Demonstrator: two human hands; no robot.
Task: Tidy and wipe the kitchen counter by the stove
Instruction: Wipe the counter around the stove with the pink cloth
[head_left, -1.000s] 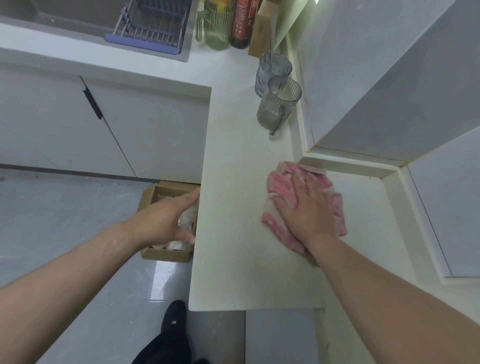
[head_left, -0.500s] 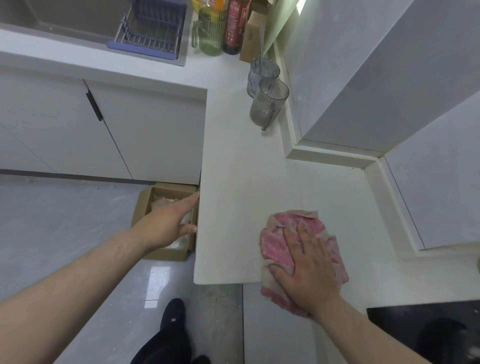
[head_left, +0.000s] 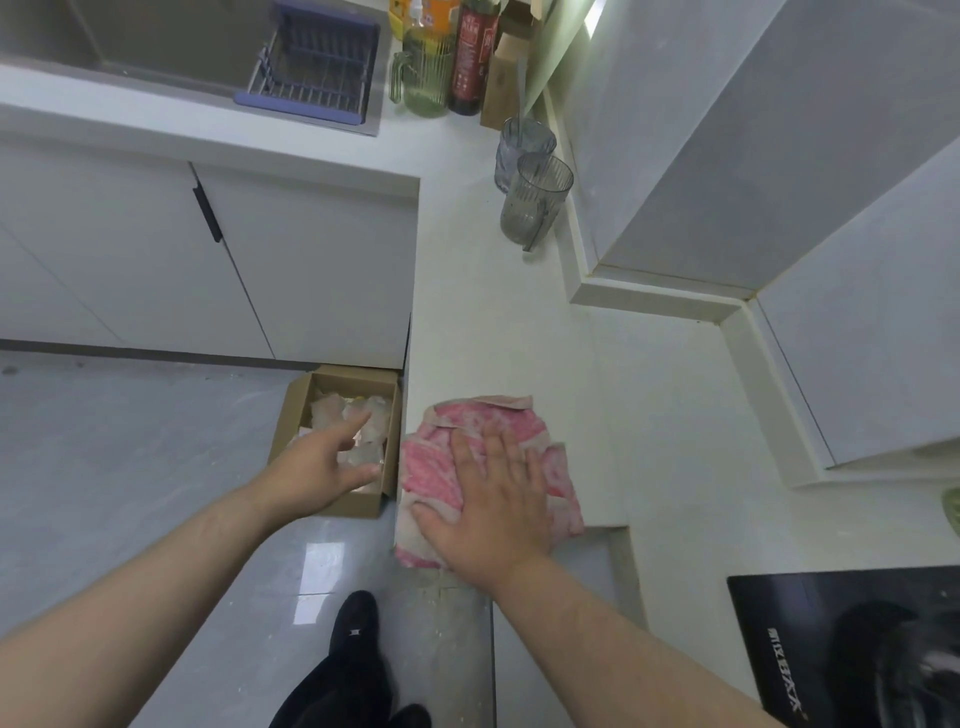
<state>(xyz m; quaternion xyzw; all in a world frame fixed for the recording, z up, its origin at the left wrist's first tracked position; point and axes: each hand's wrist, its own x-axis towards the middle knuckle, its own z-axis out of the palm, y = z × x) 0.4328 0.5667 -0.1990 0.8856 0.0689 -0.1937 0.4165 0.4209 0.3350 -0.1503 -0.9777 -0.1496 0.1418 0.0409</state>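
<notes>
A: What is closest to us?
B: The black stove, low on our right. The cloth is not on it.
A: Where is the cloth, then?
B: The pink cloth lies on the near left corner of the white counter. Its edge hangs a little over that corner.
A: Which grip has it?
B: Our right grip. It lies flat on top with fingers spread and presses the cloth down. It pinches nothing.
A: And our left grip?
B: It is off the counter, in the air just left of the cloth. Its fingers are loose and spread, and it holds nothing. It hangs above the brown box on the floor, which sits right by the counter's side.
A: So which way do we go next?
B: We think it turns on this: the cloth is at the very edge, and the box is just past that edge, to the left and lower down. A small push left would drop any crumbs that way. The right grip is the one on the cloth, so it does the push.
A: What is farther on?
B: The counter runs long, straight away from us. Two grey cups stand far up it by the wall, well apart from the cloth.
</notes>
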